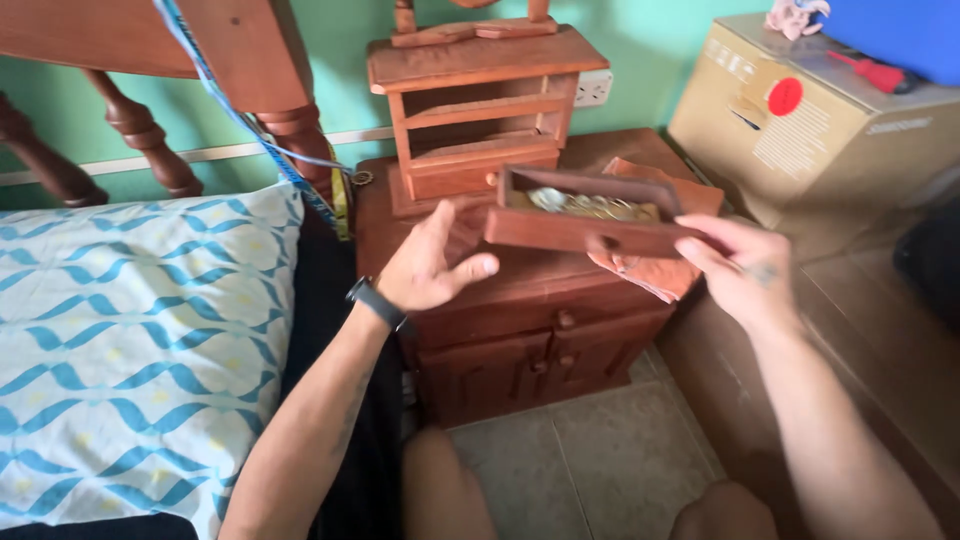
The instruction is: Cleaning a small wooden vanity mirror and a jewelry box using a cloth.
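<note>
My right hand (745,268) grips the right end of a small wooden drawer (580,232) and holds it in the air above the nightstand (520,300). Several coins (590,207) lie inside the drawer. My left hand (430,265), with a dark band on the wrist, hovers with fingers spread just left of the drawer's left end, not clearly touching it. Behind stands a small wooden chest (480,100) with empty drawer slots. A brown cloth (660,275) lies on the nightstand under the drawer.
A bed with a blue-patterned white pillow (140,340) and wooden headboard (150,60) fills the left. A cardboard box (810,130) sits on a low wooden bench (880,330) at right. Tiled floor (590,460) lies below, with my knees at the bottom edge.
</note>
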